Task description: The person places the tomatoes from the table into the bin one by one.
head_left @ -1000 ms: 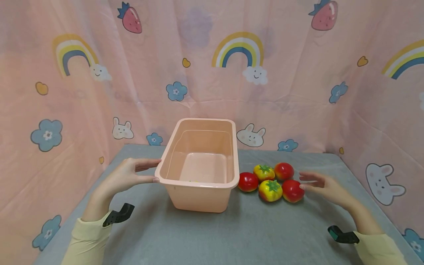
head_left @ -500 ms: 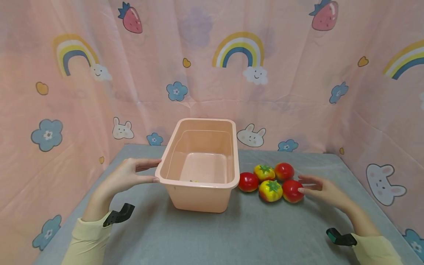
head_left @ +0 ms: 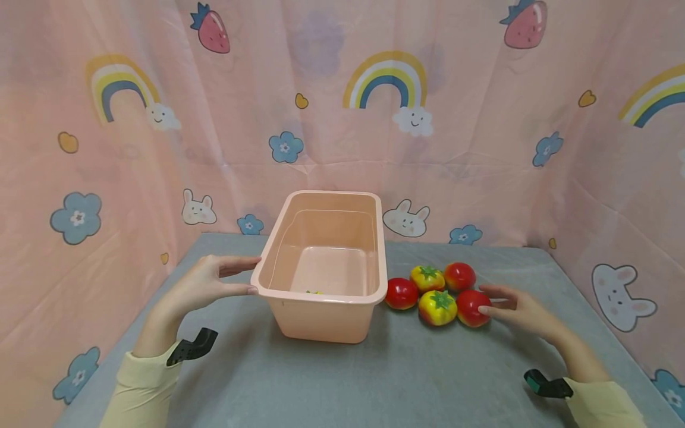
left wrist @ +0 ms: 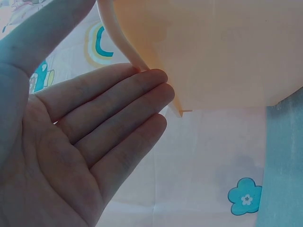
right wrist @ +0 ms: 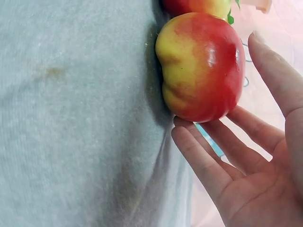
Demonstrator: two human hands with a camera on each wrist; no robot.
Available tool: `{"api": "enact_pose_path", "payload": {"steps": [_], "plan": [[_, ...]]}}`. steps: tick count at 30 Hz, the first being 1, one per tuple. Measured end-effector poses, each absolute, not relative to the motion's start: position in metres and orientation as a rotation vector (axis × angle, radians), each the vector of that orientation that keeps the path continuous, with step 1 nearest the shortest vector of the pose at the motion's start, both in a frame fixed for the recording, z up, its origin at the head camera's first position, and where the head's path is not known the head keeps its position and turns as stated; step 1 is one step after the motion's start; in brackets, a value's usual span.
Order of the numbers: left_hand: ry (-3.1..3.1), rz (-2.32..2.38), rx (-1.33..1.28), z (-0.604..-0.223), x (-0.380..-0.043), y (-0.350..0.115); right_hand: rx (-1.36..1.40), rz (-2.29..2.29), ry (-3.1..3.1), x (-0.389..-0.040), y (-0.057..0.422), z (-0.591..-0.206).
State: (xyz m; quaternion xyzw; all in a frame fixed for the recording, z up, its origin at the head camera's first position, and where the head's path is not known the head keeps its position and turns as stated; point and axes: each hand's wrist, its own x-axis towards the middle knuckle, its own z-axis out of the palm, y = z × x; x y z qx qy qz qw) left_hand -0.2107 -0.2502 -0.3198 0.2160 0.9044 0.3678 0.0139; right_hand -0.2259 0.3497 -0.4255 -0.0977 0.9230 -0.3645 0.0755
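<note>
My left hand (head_left: pixel 206 284) reaches to the left rim of a peach plastic tub (head_left: pixel 325 321), its fingers nearly straight against the edge in the left wrist view. A shiny red apple (head_left: pixel 472 308), yellow on its lobed underside in the right wrist view, sits on the table. Around its right side is my right hand (head_left: pixel 521 306), the thumb toward the front and the fingers behind. In the right wrist view, fingertips touch the apple (right wrist: pixel 203 68) while the thumb (right wrist: pixel 274 71) stands off it. Two yellow-and-red fruits (head_left: pixel 437 308) with green leafy tops lie beside it.
Another red fruit (head_left: pixel 401 293) lies against the tub's right side, and one more red fruit (head_left: pixel 459 276) lies behind the apple. A small yellow-green bit (head_left: pixel 314 292) shows inside the tub. A pink patterned curtain (head_left: pixel 321 148) hangs behind the grey-covered table (head_left: pixel 417 380).
My right hand has moved slightly left, closer around the apple. The left hand and the tub have stayed in place.
</note>
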Motion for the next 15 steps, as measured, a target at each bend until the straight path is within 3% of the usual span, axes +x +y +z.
{"api": "enact_pose_path", "payload": {"steps": [15], "plan": [[2.827, 1.136, 0.666, -0.3206, -0.2108, -0.2498, -0.256, -1.072, 2.743, -0.2285, 0.3458, -0.4324]]}}
